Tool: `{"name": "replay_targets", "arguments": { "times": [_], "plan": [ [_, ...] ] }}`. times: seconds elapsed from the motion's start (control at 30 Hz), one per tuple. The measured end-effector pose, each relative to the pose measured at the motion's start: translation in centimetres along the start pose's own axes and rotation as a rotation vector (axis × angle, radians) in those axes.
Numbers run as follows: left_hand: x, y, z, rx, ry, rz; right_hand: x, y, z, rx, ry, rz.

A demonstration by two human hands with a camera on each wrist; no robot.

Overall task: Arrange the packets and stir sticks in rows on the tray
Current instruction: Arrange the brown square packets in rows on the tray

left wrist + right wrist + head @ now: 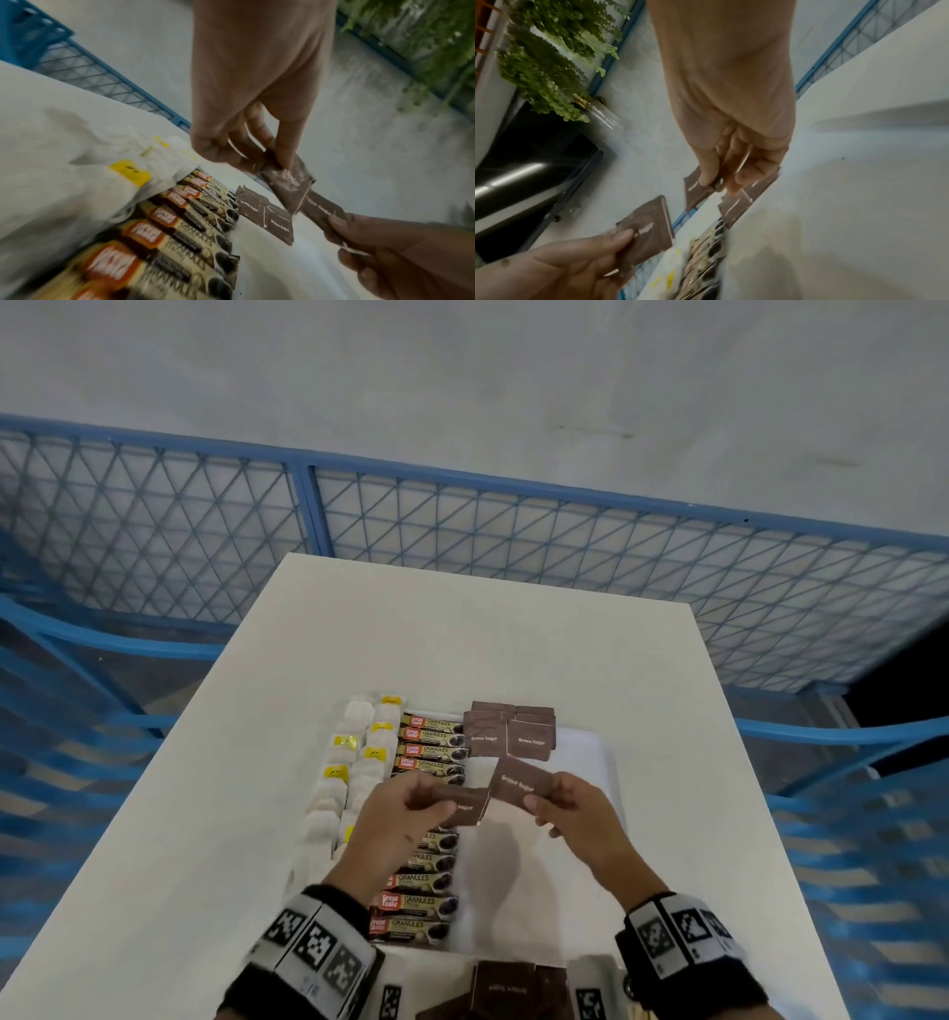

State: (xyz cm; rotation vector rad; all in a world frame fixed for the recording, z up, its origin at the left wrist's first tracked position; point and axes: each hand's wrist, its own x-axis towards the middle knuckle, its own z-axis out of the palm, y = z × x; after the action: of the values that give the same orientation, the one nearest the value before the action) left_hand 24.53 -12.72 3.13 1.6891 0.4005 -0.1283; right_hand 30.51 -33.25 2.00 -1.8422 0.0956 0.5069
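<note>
Two brown sugar packets held up over the tray

The flat brown paper sugar packet [518, 785] is pinched at its edge by the right hand [575, 814], and a second brown sugar packet [464, 806] is pinched by the left hand [398, 814]; both hands have their fingers curled tight on the packets, up above the bare middle of the white plastic tray [590, 752]. More brown sugar packets [508, 729] lie at the far end of the tray, next to a row of long tan coffee stick packets [431, 747] and white tea bags with yellow tags [354, 752]. The thin packets could slip from the fingertips and land crooked. A hand going down could bump the coffee row and push it out of line. The stir sticks cannot be made out for sure.
</note>
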Motion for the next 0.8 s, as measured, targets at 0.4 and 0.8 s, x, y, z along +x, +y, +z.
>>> {"name": "replay_targets", "arguments": {
  "times": [0.4,0.8],
  "plan": [
    [9.0,0.6,3.3,0.428,-0.015,0.145,8.1,1.6,-3.0,-0.25,0.092,0.049],
    [12.7,-0.1,4.4,0.619,0.044,0.135,10.1,2.2,-2.7,-0.33,0.251,0.004]
  ]
}}
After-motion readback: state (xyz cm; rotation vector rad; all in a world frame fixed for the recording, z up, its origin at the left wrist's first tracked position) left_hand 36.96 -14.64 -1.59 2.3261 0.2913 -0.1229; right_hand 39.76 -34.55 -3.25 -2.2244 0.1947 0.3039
